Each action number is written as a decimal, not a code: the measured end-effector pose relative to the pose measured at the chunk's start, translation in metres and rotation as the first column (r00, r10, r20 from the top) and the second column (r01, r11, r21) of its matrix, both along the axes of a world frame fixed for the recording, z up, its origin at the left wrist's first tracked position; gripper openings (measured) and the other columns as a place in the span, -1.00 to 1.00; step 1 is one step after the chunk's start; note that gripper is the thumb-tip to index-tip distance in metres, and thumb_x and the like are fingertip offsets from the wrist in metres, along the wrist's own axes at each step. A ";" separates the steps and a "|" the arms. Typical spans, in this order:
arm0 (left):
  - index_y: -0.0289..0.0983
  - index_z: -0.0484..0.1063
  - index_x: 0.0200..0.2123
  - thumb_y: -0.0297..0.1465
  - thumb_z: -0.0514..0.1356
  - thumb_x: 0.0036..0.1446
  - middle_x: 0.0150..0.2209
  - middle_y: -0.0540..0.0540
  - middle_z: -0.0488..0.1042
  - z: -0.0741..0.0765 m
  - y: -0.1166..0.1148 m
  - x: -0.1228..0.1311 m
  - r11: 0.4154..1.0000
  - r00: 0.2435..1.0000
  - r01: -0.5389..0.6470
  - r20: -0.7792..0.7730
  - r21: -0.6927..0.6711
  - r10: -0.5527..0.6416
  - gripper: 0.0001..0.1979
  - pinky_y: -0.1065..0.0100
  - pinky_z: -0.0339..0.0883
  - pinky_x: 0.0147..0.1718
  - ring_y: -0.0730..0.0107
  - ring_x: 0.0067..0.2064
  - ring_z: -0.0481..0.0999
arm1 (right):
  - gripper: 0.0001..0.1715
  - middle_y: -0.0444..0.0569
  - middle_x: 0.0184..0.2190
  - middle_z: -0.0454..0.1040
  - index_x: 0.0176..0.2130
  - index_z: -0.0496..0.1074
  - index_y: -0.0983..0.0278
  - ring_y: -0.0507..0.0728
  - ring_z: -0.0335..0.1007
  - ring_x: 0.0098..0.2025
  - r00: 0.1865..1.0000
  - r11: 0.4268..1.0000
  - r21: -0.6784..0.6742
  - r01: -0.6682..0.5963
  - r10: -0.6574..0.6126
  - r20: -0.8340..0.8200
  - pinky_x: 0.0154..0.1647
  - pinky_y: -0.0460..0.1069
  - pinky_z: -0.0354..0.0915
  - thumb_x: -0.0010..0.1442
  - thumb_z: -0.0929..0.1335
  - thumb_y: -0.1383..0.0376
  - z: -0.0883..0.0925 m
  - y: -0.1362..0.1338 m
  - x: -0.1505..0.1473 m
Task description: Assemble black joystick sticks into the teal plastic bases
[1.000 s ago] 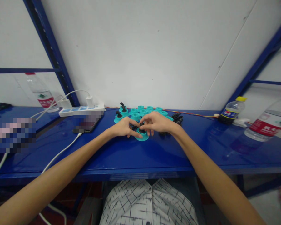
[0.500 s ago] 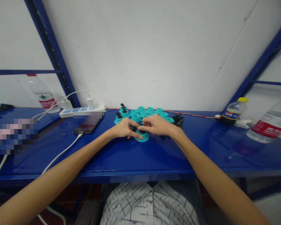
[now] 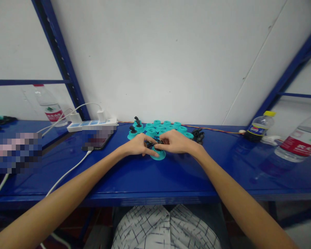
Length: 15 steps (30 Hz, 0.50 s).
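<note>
A teal flanged ring piece (image 3: 159, 155) rests on the blue table, with my left hand (image 3: 140, 145) gripping its left side between thumb and fingers. My right hand (image 3: 174, 141) is closed around a small black part (image 3: 159, 142) at the top of that piece. Behind my hands stand several teal ring pieces (image 3: 157, 123). Two teal pieces to the left carry upright black parts (image 3: 137, 121). A pile of black parts (image 3: 197, 135) lies right of the group.
A phone (image 3: 101, 139) and a white power strip (image 3: 92, 124) with cables lie at the left. Bottles stand at both sides, among them a yellow-capped bottle (image 3: 260, 127). A wall (image 3: 171, 69) rises behind the blue table (image 3: 155, 183).
The whole view has shifted slightly, so things appear a little lower. Both hands stay at the same teal piece, with the right fingers slightly changed over its top.
</note>
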<state>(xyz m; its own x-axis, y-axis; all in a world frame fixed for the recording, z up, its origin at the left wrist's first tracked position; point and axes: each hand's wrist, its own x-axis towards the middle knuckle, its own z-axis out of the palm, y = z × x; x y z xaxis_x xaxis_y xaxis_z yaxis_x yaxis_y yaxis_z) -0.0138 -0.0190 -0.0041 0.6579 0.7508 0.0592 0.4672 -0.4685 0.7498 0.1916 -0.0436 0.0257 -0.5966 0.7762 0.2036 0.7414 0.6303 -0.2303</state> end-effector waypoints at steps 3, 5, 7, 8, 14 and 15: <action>-0.35 0.55 -0.02 -0.12 0.41 -0.12 -0.72 0.10 0.29 0.002 -0.001 -0.001 0.999 0.999 0.043 -0.010 -0.003 -0.043 -0.39 0.50 0.06 -0.63 0.51 -0.65 0.29 | -0.57 -0.18 -0.66 0.26 -0.56 0.35 0.32 -0.04 0.09 -0.57 1.000 1.000 -0.016 -0.022 0.021 -0.021 -0.49 -0.06 -0.11 0.21 0.35 0.11 -0.001 0.001 0.000; -0.34 0.53 0.02 -0.14 0.39 -0.08 -0.72 0.10 0.30 0.003 -0.001 -0.001 0.997 0.997 0.079 -0.023 0.001 -0.079 -0.39 0.50 0.07 -0.62 0.52 -0.64 0.29 | -0.59 -0.18 -0.66 0.27 -0.54 0.35 0.32 -0.03 0.11 -0.57 0.999 0.998 -0.051 -0.025 0.022 -0.043 -0.49 -0.07 -0.10 0.22 0.35 0.12 -0.001 0.001 -0.001; -0.34 0.53 0.02 -0.15 0.38 -0.07 -0.71 0.10 0.31 0.003 0.000 -0.002 0.995 0.995 0.096 -0.029 0.001 -0.096 -0.40 0.51 0.08 -0.62 0.52 -0.64 0.29 | -0.61 -0.18 -0.66 0.29 -0.52 0.36 0.32 -0.03 0.12 -0.56 0.998 0.997 -0.079 -0.026 0.022 -0.051 -0.49 -0.07 -0.10 0.23 0.35 0.14 0.000 0.000 -0.003; -0.34 0.53 0.01 -0.15 0.39 -0.07 -0.71 0.09 0.31 0.002 0.000 -0.002 0.995 0.995 0.095 -0.027 -0.003 -0.095 -0.40 0.51 0.08 -0.61 0.52 -0.64 0.30 | -0.62 -0.18 -0.65 0.30 -0.51 0.37 0.32 -0.03 0.12 -0.56 0.998 0.996 -0.083 -0.027 0.023 -0.050 -0.49 -0.07 -0.10 0.24 0.34 0.14 0.000 -0.001 -0.003; -0.38 0.58 -0.11 -0.16 0.42 -0.13 -0.68 0.05 0.36 0.000 0.000 -0.001 0.998 0.997 0.050 0.064 -0.045 -0.047 -0.46 0.50 0.09 -0.63 0.51 -0.64 0.31 | -0.58 -0.18 -0.63 0.28 -0.52 0.40 0.33 -0.05 0.07 -0.56 0.999 1.000 0.003 0.001 -0.001 -0.043 -0.48 -0.07 -0.11 0.25 0.34 0.11 0.002 -0.003 -0.006; -0.39 0.58 -0.12 -0.16 0.42 -0.14 -0.69 0.05 0.35 0.001 -0.001 -0.001 0.999 0.997 0.033 0.077 -0.043 -0.030 -0.46 0.50 0.08 -0.64 0.51 -0.65 0.31 | -0.57 -0.17 -0.63 0.29 -0.53 0.40 0.33 -0.04 0.07 -0.56 0.999 1.000 0.028 0.013 -0.012 -0.044 -0.47 -0.07 -0.11 0.25 0.34 0.11 0.001 -0.003 -0.006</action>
